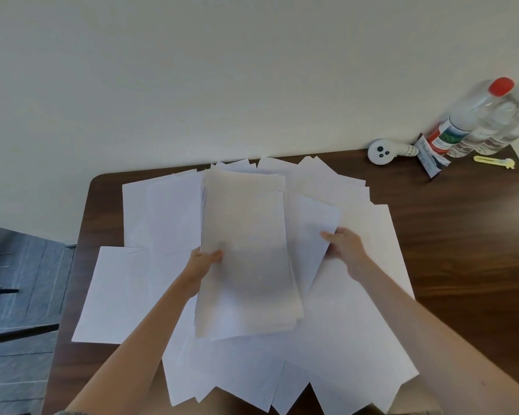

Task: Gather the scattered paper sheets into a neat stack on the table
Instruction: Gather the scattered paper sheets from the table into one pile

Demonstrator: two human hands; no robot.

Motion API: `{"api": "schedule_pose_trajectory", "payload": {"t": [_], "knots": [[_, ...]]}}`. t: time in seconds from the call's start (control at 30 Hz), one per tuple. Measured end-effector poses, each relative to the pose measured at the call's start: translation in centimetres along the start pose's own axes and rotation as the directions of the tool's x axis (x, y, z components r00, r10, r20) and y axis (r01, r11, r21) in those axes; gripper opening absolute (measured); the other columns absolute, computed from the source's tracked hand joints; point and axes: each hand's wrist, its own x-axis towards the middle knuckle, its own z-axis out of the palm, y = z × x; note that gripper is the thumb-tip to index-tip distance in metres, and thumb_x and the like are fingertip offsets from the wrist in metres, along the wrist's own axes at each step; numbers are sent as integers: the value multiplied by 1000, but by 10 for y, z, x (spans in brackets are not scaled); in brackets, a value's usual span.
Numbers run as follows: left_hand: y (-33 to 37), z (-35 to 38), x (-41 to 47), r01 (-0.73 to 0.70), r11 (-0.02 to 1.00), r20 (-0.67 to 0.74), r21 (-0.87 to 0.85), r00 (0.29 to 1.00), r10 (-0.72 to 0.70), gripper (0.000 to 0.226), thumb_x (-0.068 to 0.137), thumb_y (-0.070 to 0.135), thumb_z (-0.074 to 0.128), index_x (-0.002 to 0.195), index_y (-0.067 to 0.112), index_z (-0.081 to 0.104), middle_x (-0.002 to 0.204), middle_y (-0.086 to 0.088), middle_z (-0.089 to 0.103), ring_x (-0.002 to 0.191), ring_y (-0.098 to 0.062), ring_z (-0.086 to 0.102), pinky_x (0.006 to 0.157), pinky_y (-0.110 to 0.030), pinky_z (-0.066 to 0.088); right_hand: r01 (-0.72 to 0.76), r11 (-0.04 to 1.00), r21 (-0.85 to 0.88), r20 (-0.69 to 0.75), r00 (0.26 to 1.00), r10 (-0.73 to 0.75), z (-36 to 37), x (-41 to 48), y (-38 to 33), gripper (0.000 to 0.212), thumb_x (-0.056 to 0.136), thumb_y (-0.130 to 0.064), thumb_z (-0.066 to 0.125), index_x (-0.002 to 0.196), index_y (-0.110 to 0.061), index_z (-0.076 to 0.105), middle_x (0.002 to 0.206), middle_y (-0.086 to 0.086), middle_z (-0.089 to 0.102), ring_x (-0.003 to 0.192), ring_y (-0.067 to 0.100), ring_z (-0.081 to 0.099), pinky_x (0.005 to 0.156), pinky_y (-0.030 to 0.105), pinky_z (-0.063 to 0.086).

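Several white paper sheets (pixel 117 292) lie scattered and overlapping across the dark wooden table (pixel 450 235). My left hand (pixel 203 266) grips the left edge of a gathered bundle of sheets (pixel 246 250), held raised above the table, thumb on top. My right hand (pixel 343 244) pinches the right edge of a single sheet (pixel 312 232) that lies partly under the bundle's right side. More loose sheets spread beneath both forearms toward the near edge.
At the table's far right corner stand clear plastic bottles (pixel 474 121), one with a red cap, beside a small white round device (pixel 381 152), a wrapped packet (pixel 432 157) and a yellow clip (pixel 495 162). A white wall is behind; grey floor lies to the left.
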Motion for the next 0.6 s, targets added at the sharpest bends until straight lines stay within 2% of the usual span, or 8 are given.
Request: {"api": "schedule_pose_trajectory", "payload": {"t": [0.07, 0.17, 0.23, 0.3, 0.43, 0.53, 0.57, 0.6], "knots": [[1, 1, 2, -2, 1000, 16, 8, 1000, 2, 29, 92, 0, 57, 121, 1, 61, 96, -8, 69, 82, -23, 67, 65, -31, 57, -1, 995, -104, -48, 999, -4, 10, -8, 19, 17, 90, 5, 55, 104, 2, 64, 91, 17, 68, 69, 26, 65, 50, 31, 58], [6, 5, 4, 9, 999, 58, 40, 998, -11, 27, 93, 2, 58, 119, 1, 62, 96, -9, 70, 82, -22, 68, 69, -33, 59, 69, 948, -310, -93, 990, -102, 11, -6, 32, 16, 91, 5, 45, 93, 4, 61, 80, 15, 62, 67, 31, 60, 56, 36, 57], [10, 9, 6, 26, 998, 96, 49, 995, -30, 25, 93, 2, 58, 118, 1, 62, 97, -10, 70, 82, -23, 68, 72, -34, 59, 116, 873, -473, -108, 976, -188, 4, -2, 29, 13, 85, 4, 42, 74, 4, 48, 66, 13, 46, 60, 25, 45, 54, 33, 44], [14, 13, 8, 50, 996, 134, 71, 989, -59, 26, 93, 3, 59, 118, 2, 63, 101, -11, 70, 87, -26, 68, 73, -36, 58, 140, 815, -562, -74, 973, -218, -3, 4, 24, 20, 83, 5, 43, 66, -4, 37, 63, 11, 36, 61, 21, 35, 57, 31, 31], [14, 27, 12, 92, 992, 206, 86, 973, -108, 25, 91, 4, 62, 116, 3, 65, 108, -14, 70, 90, -28, 69, 71, -35, 60, 167, 841, -515, -19, 978, -206, -10, 7, 9, 23, 91, -1, 44, 69, 0, 41, 66, 10, 38, 64, 21, 37, 60, 33, 38], [11, 39, 14, 100, 992, 239, 71, 964, -115, 26, 91, 12, 64, 116, 3, 65, 111, -15, 70, 96, -30, 69, 77, -38, 60, 118, 914, -387, -73, 985, -159, -3, 2, 0, 29, 103, -26, 37, 79, -10, 42, 72, 1, 39, 67, 16, 37, 67, 32, 38], [9, 43, 16, 80, 995, 211, 56, 973, -91, 26, 92, 15, 64, 115, 4, 65, 109, -14, 71, 96, -28, 70, 77, -38, 60, 78, 947, -311, -85, 990, -109, -3, 0, 0, 30, 103, -36, 37, 88, -13, 48, 79, -1, 44, 74, 14, 42, 74, 32, 39], [7, 48, 17, 22, 999, 154, 50, 988, -29, 26, 92, 18, 65, 115, 6, 65, 107, -12, 72, 93, -26, 70, 76, -36, 60, 20, 977, -213, -63, 997, -34, -4, 0, 2, 40, 99, -51, 40, 103, -13, 53, 94, -3, 51, 89, 14, 48, 84, 33, 40]]}}
